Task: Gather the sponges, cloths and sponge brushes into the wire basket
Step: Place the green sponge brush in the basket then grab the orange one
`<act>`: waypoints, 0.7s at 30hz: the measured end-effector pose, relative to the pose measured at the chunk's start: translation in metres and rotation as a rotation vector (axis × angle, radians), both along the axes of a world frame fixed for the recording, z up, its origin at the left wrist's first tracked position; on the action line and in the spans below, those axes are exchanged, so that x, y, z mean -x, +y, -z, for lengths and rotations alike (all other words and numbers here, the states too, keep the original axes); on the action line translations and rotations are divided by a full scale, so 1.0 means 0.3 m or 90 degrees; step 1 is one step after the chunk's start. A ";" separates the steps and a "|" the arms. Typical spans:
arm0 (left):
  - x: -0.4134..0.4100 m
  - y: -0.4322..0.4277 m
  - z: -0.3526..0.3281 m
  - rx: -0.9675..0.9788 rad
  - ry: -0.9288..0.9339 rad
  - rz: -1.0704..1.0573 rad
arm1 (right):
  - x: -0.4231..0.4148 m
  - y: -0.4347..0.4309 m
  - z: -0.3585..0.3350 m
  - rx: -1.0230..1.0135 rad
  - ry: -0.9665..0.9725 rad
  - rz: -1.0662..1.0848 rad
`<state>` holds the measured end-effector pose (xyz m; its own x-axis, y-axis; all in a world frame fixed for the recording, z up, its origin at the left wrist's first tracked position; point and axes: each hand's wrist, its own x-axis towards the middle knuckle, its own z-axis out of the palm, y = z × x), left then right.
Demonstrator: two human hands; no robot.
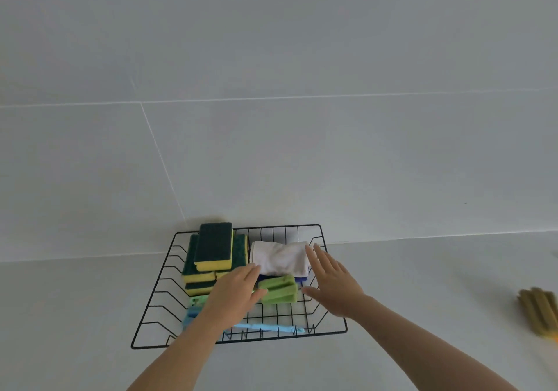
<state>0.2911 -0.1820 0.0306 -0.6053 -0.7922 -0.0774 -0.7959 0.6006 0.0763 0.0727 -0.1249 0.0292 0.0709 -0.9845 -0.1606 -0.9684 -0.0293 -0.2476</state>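
Both bare forearms reach over the black wire basket (320, 233). Left hand (232, 295) lies flat and released on a green wedge-shaped sponge brush (279, 289); right hand (332, 282) hovers spread. Beyond sit a folded white cloth (279, 256) and stacked yellow-green sponges (213, 251).

Domestic kitchen or utility counter, most likely. Evidence: pale grey countertop (90, 315) meeting a wall of large grey tiles (302, 164) with thin white grout lines. On the counter, against that wall, a black wire basket (332, 327) holding yellow-and-green scouring sponges (214, 247) and a folded white cloth (279, 256). Far right of the basket, a bristle brush (539, 310) lies on the counter.
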 end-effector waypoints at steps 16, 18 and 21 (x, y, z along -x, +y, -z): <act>0.677 0.254 -0.132 0.031 -0.002 0.174 | 0.573 0.485 -0.148 0.001 0.067 0.193; 0.776 0.305 -0.132 0.026 -0.006 0.196 | 0.656 0.556 -0.152 -0.001 0.065 0.213; 0.915 0.372 -0.125 0.015 -0.021 0.224 | 0.780 0.653 -0.158 0.000 0.069 0.248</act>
<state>0.0166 -0.0704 0.0680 -0.8387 -0.5377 -0.0864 -0.5420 0.8396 0.0369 -0.1615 0.0710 0.0765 -0.3249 -0.9343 -0.1466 -0.9274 0.3452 -0.1442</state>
